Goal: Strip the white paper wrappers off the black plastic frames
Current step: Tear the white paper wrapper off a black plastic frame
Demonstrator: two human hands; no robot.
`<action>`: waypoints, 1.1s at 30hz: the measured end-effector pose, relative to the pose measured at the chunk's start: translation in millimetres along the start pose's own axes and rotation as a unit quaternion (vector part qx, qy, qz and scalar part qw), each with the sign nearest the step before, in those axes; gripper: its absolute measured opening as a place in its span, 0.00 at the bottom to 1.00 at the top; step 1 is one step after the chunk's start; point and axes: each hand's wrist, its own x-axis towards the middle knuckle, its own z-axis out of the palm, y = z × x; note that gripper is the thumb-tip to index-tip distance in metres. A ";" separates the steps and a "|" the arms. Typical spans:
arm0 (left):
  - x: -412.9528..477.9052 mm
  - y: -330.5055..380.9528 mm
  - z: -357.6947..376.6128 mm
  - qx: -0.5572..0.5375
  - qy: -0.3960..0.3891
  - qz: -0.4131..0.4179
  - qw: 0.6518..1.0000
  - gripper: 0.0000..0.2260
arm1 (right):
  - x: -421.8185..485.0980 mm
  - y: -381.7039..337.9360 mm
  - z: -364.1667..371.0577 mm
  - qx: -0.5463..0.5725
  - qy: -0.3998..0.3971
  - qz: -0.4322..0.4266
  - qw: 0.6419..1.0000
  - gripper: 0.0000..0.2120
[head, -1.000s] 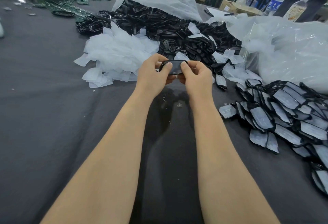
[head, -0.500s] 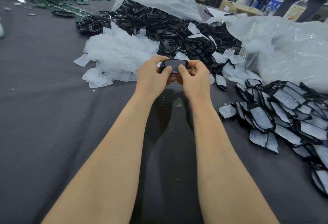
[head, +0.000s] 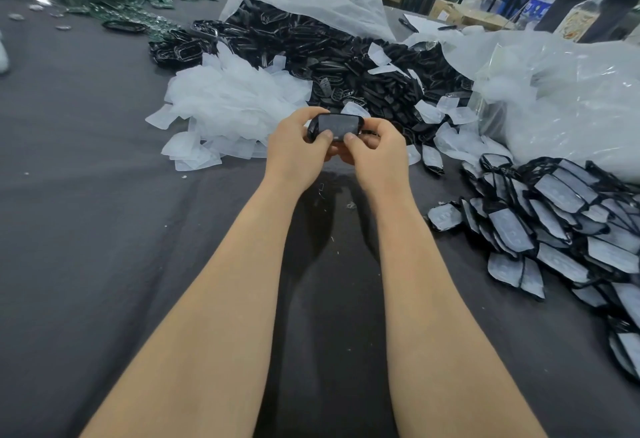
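Mid-strip: left hand [head: 296, 148] and right hand [head: 379, 151] both curl round one black frame [head: 312, 129] at centre frame, above the surface [head: 104, 212], thumbs on its face. Its wrapper [head: 337, 125] seems on, though glare makes that unsure. Next: catch a paper edge, peel, drop it on the white heap [head: 228, 105]. The wrapped pile [head: 554, 226] waits at right.

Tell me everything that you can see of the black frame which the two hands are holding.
The black frame is a small rounded rectangle with a glossy black plastic rim and a dull grey, speckled face, probably its paper wrapper still on. It is held above the dark table, long side level, face towards the camera. The left hand pinches its left end and the right hand its lower right, both thumbs pressing on the face. Its back is hidden.
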 end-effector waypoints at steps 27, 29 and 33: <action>-2.0 0.4 -0.5 -0.001 -0.028 -0.003 1.000 0.08 | 2.0 2.0 -6.0 0.034 0.052 0.024 0.998 0.04; -2.8 1.9 -0.9 -0.001 -0.031 -0.004 1.000 0.08 | 1.8 0.9 -6.6 0.040 0.050 0.028 0.998 0.05; -5.1 7.7 2.0 -0.009 -0.023 -0.009 1.000 0.06 | 1.3 -5.0 -11.4 0.058 0.050 0.030 0.997 0.05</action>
